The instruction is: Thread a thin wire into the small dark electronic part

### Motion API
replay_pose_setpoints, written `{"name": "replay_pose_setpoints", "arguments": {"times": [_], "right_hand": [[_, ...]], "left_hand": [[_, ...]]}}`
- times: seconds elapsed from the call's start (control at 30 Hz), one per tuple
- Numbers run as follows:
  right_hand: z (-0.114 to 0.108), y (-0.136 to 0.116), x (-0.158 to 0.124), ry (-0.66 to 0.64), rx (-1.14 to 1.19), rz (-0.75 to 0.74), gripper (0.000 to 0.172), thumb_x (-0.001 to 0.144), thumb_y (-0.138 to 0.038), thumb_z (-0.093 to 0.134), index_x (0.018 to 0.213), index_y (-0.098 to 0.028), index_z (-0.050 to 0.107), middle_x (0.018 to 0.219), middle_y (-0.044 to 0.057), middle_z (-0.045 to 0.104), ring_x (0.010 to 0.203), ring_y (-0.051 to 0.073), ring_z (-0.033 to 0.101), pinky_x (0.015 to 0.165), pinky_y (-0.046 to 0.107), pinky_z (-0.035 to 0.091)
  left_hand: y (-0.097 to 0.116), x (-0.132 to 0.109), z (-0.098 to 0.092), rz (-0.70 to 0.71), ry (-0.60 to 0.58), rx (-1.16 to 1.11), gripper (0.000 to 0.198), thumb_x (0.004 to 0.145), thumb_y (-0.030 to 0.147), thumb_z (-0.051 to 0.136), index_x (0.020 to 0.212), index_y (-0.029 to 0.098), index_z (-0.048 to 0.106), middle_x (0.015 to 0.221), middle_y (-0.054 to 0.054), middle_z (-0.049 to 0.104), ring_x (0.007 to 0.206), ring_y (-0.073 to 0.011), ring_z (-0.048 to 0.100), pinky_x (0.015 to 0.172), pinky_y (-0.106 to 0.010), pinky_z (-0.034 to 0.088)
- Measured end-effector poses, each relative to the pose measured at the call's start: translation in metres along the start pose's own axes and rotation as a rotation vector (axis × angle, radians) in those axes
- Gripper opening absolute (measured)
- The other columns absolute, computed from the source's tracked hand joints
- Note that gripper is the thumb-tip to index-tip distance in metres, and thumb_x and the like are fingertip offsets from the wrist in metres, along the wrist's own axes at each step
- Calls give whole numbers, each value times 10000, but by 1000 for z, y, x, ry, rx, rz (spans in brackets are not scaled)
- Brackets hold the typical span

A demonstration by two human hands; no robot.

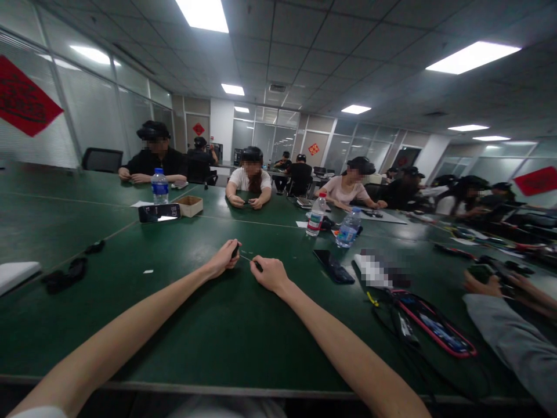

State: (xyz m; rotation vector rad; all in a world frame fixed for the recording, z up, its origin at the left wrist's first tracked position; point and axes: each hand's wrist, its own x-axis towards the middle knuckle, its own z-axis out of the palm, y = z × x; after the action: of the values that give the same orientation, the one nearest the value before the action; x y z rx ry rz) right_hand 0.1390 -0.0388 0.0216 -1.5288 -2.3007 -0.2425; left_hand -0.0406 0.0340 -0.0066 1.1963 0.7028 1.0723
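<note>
Over the green table, my left hand (224, 259) is closed round a small black object (235, 251) whose kind I cannot make out. My right hand (270, 274) grips what looks like a small screwdriver, its black handle (258, 266) showing at the fingertips. A thin shiny shaft (246, 257) runs from that handle towards the black object. Whether its tip touches the object is too small to tell. The hands are close together but apart.
Right of my hands lie a dark phone (334, 267) and a pink-edged phone (435, 322) among cables. Bottles (348, 228) stand beyond. An open box (190, 206) is ahead left. A neighbour's grey sleeve (507, 337) reaches in at right. Black straps (65, 276) lie left.
</note>
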Motion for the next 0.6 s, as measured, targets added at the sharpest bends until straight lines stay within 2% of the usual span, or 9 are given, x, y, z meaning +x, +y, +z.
{"name": "replay_pose_setpoints", "arguments": {"times": [0.23, 0.6], "right_hand": [[-1, 1, 0, -20, 18, -16, 394, 933, -449, 312, 1009, -230, 631, 879, 45, 695, 744, 140, 630, 679, 218, 413], [0, 4, 0, 0, -56, -86, 430, 936, -458, 282, 949, -221, 641, 838, 41, 691, 680, 129, 611, 623, 202, 374]], "left_hand": [[4, -4, 5, -8, -29, 76, 410, 821, 587, 430, 929, 193, 464, 512, 76, 339, 356, -38, 216, 363, -147, 128], [-1, -4, 5, 49, -28, 178, 389, 830, 605, 378, 864, 218, 396, 508, 73, 365, 359, -56, 246, 361, -158, 151]]}}
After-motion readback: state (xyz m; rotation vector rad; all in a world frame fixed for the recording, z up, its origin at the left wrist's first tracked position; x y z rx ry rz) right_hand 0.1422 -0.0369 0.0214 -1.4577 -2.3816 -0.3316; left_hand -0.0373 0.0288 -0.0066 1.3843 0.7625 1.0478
